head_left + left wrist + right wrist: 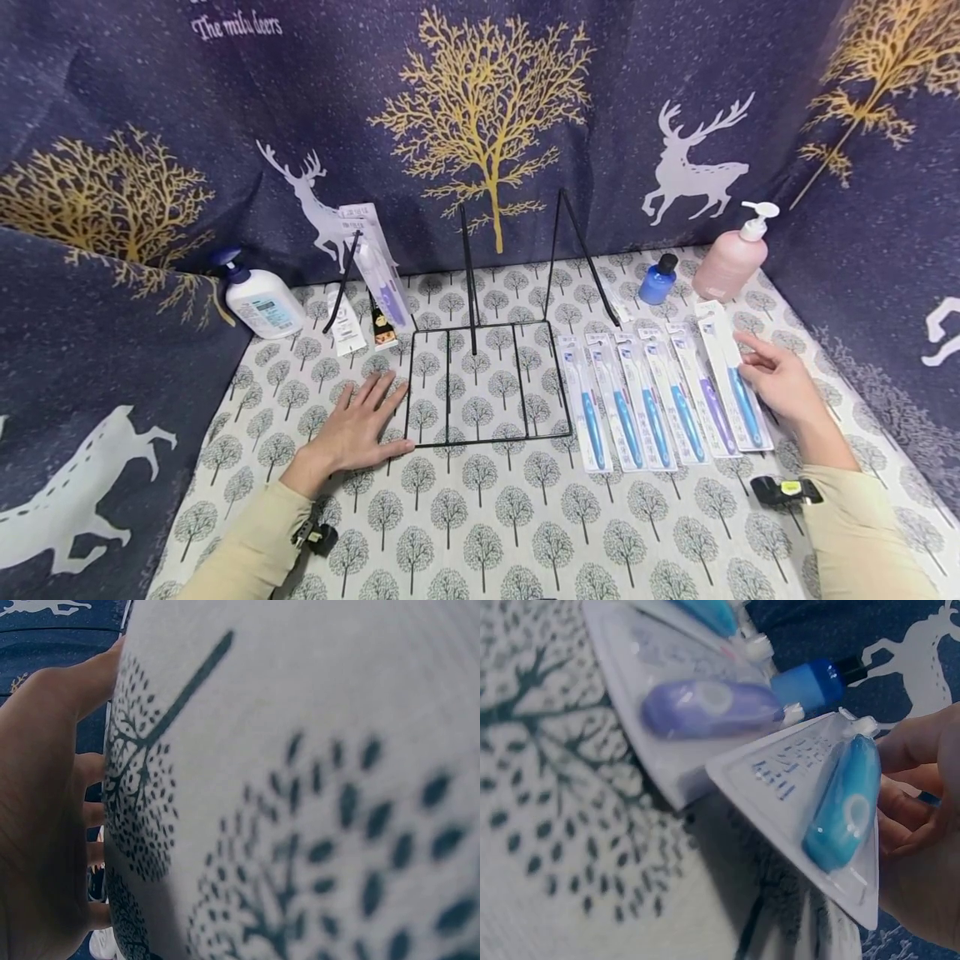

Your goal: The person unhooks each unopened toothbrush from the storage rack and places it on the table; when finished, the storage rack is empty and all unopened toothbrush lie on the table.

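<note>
My right hand (783, 387) grips the right edge of a packaged blue toothbrush (742, 408), the rightmost of a row. In the right wrist view this package (772, 780) is tilted, one side raised off the cloth. Beside it lies a packaged purple toothbrush (712, 705); further left are several packaged blue ones (624, 417). My left hand (356, 427) rests palm down on the cloth, fingers spread, its thumb tip at the near left corner of a black wire rack (487, 441). Only part of that hand shows in the left wrist view.
At the left stand a white pump bottle (266, 304), two tubes, one white (347, 325) and one dark (383, 329), and purple toothbrush packages (382, 279) leaning upright by the rack. A blue bottle (657, 283) and a pink pump bottle (731, 262) stand at the back right.
</note>
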